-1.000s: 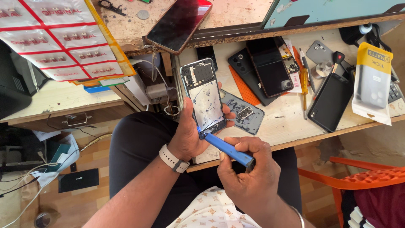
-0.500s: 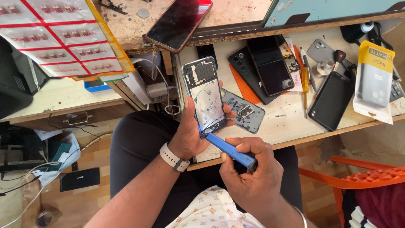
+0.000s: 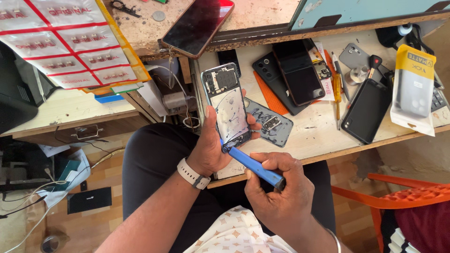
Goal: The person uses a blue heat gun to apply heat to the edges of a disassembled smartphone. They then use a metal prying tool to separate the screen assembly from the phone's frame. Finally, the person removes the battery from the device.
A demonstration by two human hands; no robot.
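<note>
Left hand (image 3: pixel 213 150) wrapped around an opened phone (image 3: pixel 226 105) above the bench edge (image 3: pixel 328 154), right hand (image 3: pixel 281 192) closed on a blue screwdriver (image 3: pixel 255 166), tip at the phone's bottom edge, grey back cover (image 3: pixel 269 122) just beside, open lap space below.

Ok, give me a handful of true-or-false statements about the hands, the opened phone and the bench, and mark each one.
1. The left hand holds an opened phone with its back cover off. True.
2. The right hand holds a red screwdriver. False: it grips a blue-handled tool, whose tip meets the phone's lower edge.
3. A grey back cover lies on the wooden bench just beside the held phone. True.
4. The wristwatch is on the right wrist. False: it sits on the left wrist.
5. A phone with a dark screen and red edge rests on the upper shelf. True.
</note>
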